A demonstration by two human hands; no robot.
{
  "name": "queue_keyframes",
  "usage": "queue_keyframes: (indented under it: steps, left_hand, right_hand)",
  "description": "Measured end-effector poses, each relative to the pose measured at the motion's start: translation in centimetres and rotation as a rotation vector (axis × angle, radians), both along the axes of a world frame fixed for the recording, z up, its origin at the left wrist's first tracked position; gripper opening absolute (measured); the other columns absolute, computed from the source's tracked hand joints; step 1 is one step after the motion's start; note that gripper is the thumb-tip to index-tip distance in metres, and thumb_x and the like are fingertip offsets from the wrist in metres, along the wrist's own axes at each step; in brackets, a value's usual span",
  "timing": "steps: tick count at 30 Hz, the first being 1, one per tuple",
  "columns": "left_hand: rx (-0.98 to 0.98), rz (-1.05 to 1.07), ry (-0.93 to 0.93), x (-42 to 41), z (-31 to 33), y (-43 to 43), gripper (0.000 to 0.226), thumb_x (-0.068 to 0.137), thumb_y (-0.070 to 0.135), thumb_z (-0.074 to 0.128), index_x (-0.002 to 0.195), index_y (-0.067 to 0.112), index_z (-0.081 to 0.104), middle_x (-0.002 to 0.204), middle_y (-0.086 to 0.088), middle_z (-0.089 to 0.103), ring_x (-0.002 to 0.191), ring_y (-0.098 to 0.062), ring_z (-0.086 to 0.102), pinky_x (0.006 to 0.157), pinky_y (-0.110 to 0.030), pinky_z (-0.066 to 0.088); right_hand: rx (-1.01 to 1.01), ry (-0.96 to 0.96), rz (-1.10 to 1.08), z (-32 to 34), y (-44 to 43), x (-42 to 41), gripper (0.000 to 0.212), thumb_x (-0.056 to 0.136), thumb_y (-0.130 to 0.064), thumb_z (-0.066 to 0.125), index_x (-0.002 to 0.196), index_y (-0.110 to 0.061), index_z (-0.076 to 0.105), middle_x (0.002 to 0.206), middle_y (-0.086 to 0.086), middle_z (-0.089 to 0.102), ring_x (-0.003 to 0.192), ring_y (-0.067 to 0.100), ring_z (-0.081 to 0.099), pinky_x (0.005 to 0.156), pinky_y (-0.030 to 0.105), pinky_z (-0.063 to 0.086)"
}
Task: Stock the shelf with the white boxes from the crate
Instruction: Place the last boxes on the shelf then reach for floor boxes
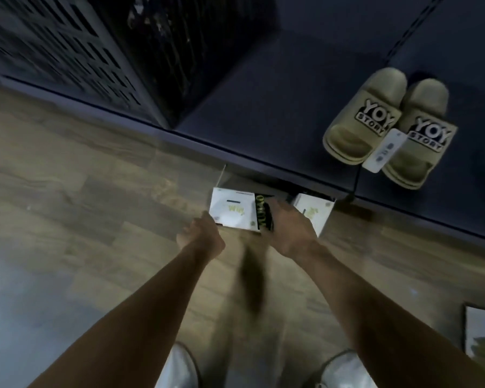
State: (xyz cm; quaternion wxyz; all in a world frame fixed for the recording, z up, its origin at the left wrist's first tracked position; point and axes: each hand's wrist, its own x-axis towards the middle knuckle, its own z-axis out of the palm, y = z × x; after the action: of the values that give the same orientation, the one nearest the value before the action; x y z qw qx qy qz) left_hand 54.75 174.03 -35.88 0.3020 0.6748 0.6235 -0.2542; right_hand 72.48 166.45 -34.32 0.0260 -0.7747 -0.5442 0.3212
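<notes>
Mid-frame, a white box point(231, 209) is pinched by the left hand point(201, 236); the grip of the right hand point(291, 228) cannot be told.

Matt wood-grain floor point(81, 191), glossy white cardboard boxes point(231, 210), perforated plastic crate point(53, 51)

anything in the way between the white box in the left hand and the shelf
Nothing visible does. The white box in the left hand is right at the shelf front edge; the shelf beyond it shows bare, with the crate off to the left and the slippers to the right.
</notes>
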Motion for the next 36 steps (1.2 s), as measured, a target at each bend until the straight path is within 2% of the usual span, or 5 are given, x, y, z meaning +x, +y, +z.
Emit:
queue_keyframes:
  steps: [10, 12, 16, 26, 36]
  left_hand:
    - [0.267, -0.021, -0.506, 0.1, -4.1, 4.0, 0.044, 0.088, 0.007, 0.054, 0.132, 0.011, 0.051, 0.121, -0.012, 0.062, 0.109, -0.027, 0.060, 0.086, -0.035, 0.047]
    - [0.246, -0.144, -0.605, 0.4, -3.9, 6.5, 0.055, 0.085, -0.001, 0.052, 0.139, 0.011, 0.050, 0.130, -0.013, 0.060, 0.114, -0.026, 0.058, 0.092, -0.032, 0.045]
    - [0.307, -0.239, -0.482, 0.6, -4.4, 9.0, 0.025, 0.090, 0.012, 0.057, 0.114, 0.009, 0.064, 0.107, -0.013, 0.068, 0.098, -0.031, 0.064, 0.074, -0.026, 0.041]
    - [0.127, -0.026, -0.246, -4.5, -3.8, 4.0, 0.063, 0.085, 0.060, 0.061, 0.128, 0.015, 0.050, 0.122, -0.014, 0.061, 0.107, -0.032, 0.058, 0.085, -0.036, 0.049]
    - [0.090, 0.219, -0.306, -4.6, -4.9, 2.9, 0.056, 0.074, 0.056, 0.075, 0.110, 0.018, 0.054, 0.105, -0.005, 0.064, 0.094, -0.024, 0.062, 0.077, -0.036, 0.057]
  right_hand:
    - [0.110, -0.210, 0.285, -6.3, 6.3, -1.8, 0.065, 0.100, -0.050, 0.039, 0.152, -0.015, 0.023, 0.123, 0.018, 0.061, 0.101, 0.037, 0.062, 0.068, 0.036, 0.033]
    - [0.083, -0.248, 0.291, -5.9, 6.6, -1.5, 0.050, 0.102, -0.045, 0.035, 0.139, -0.014, 0.046, 0.117, 0.016, 0.066, 0.099, 0.036, 0.063, 0.067, 0.034, 0.032]
    - [0.102, -0.409, 0.289, -4.8, 6.7, -1.4, 0.044, 0.100, -0.048, 0.034, 0.093, -0.018, 0.066, 0.092, 0.007, 0.068, 0.070, 0.025, 0.057, 0.059, 0.032, 0.035]
    - [-0.030, 0.144, 0.211, -4.9, 6.6, -2.3, 0.084, 0.089, -0.040, 0.060, 0.157, -0.036, 0.010, 0.145, 0.014, 0.047, 0.124, 0.036, 0.050, 0.099, 0.036, 0.045]
    - [-0.186, 0.157, 0.236, -4.8, 8.0, -2.1, 0.081, 0.077, -0.039, 0.077, 0.148, -0.030, 0.038, 0.139, 0.000, 0.052, 0.121, 0.021, 0.052, 0.090, 0.024, 0.042]
